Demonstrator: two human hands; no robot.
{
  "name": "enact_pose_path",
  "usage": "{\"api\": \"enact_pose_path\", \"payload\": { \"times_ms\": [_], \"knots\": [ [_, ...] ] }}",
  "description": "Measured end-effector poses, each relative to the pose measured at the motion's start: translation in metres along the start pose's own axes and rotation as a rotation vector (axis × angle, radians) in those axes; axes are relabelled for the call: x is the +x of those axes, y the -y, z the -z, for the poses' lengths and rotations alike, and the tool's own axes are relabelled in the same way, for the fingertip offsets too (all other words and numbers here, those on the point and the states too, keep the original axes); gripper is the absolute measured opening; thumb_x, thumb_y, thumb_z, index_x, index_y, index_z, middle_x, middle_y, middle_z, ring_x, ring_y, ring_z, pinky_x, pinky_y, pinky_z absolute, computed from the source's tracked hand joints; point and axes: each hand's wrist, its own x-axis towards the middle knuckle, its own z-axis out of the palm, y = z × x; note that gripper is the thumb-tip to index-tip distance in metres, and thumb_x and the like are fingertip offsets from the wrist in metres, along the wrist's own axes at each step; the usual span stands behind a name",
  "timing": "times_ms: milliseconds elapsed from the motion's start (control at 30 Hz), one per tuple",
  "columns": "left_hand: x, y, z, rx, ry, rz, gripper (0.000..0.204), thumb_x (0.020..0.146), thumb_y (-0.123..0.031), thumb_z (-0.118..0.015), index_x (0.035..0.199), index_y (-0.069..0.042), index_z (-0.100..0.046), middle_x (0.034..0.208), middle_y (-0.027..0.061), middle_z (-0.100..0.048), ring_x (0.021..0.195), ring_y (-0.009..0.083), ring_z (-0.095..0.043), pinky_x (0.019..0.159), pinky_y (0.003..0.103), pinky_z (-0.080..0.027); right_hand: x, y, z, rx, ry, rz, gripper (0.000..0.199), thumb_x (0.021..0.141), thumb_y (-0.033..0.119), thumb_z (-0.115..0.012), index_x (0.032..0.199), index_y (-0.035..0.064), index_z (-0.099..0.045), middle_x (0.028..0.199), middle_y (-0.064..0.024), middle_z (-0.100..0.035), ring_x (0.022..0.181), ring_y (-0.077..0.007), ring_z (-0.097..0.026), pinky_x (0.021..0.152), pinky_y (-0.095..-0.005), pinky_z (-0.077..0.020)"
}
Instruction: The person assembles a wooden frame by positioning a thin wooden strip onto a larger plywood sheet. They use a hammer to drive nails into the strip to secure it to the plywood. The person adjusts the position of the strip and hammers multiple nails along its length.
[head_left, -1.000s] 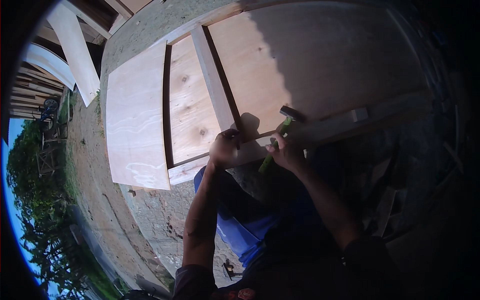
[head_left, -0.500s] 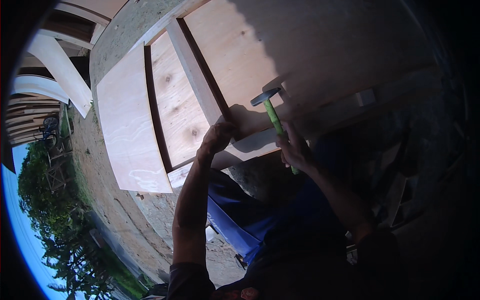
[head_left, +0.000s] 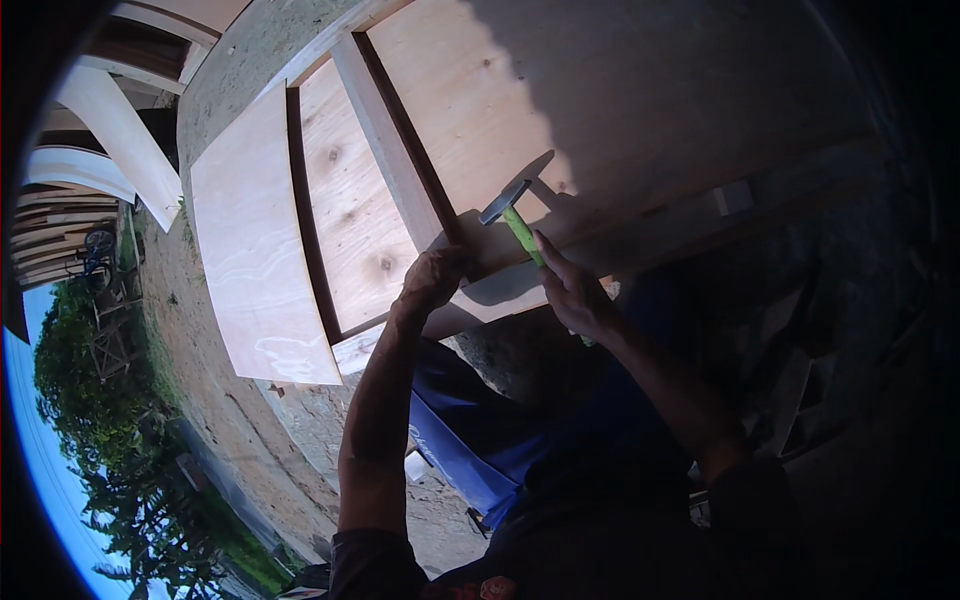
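Green-handled hammer (head_left: 513, 217) now stands raised above the wooden frame rail (head_left: 500, 285); a second ago its head sat low against the wood, so a strike seems in preparation. Right hand (head_left: 572, 295) is wrapped closed around the handle, index finger laid along it. Left hand (head_left: 432, 280) is curled with fingertips pressed on the rail's near edge; whether it pinches a nail cannot be told. Plywood sheet (head_left: 255, 250) lies left.

Two bare forearms, left hand (head_left: 432, 283) and right hand (head_left: 575, 297) ungloved, no rings or watch visible behind the fingers. Dark sleeves pushed up past the elbows, well back from the fingers. Blue trousers below the hands, partly in deep shadow on the right.
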Motion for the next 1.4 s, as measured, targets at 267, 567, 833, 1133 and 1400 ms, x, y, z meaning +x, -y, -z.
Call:
{"api": "enact_pose_path", "payload": {
  "times_ms": [267,567,833,1133,1400],
  "knots": [
    [-0.003,-0.006,0.0,-0.092,0.015,0.071,0.025,0.097,-0.02,-0.057,0.112,-0.006,-0.072,0.101,0.0134,-0.075,0.093,0.028,-0.073,0.082,0.037,-0.056,0.0,0.032,0.025,0.053,0.176,-0.329,0.057,0.106,0.02,-0.044,0.16,0.0231,-0.025,0.089,-0.02,-0.071,0.049,-0.0166,-0.058,0.046,-0.0326,-0.0514],
    [-0.007,-0.02,0.001,-0.023,-0.013,0.15,0.031,0.098,-0.03,-0.052,0.111,-0.014,-0.075,0.095,0.0087,-0.076,0.091,0.0255,-0.073,0.081,0.037,-0.055,-0.008,0.003,0.005,0.064,0.222,-0.224,0.058,0.105,0.016,-0.044,0.16,0.0151,-0.025,0.09,-0.0219,-0.069,0.049,-0.0184,-0.059,0.048,-0.0345,-0.0524],
    [-0.005,-0.002,-0.005,-0.111,-0.03,0.118,0.029,0.096,-0.028,-0.055,0.115,-0.015,-0.074,0.099,0.0087,-0.076,0.095,0.0257,-0.072,0.084,0.037,-0.055,-0.006,0.009,0.008,0.159,0.168,-0.383,0.058,0.107,0.019,-0.041,0.161,0.0165,-0.022,0.076,-0.013,-0.064,0.045,-0.0132,-0.053,0.041,-0.0318,-0.0495],
    [-0.002,-0.013,0.002,-0.044,0.042,0.17,0.028,0.096,-0.023,-0.058,0.116,-0.012,-0.073,0.107,0.0093,-0.075,0.098,0.0239,-0.072,0.086,0.035,-0.055,-0.014,0.001,0.007,0.119,0.289,-0.276,0.058,0.107,0.019,-0.041,0.161,0.0173,-0.022,0.068,-0.0094,-0.058,0.044,-0.0133,-0.052,0.039,-0.0318,-0.0489],
    [-0.007,-0.017,0.0,-0.067,-0.032,0.102,0.032,0.095,-0.03,-0.051,0.111,-0.017,-0.075,0.087,0.008,-0.075,0.084,0.0273,-0.073,0.076,0.039,-0.055,-0.009,0.008,0.004,0.157,0.198,-0.36,0.057,0.107,0.021,-0.04,0.161,0.0187,-0.022,0.065,-0.0059,-0.053,0.044,-0.0133,-0.053,0.038,-0.031,-0.0477]
  ]
}}
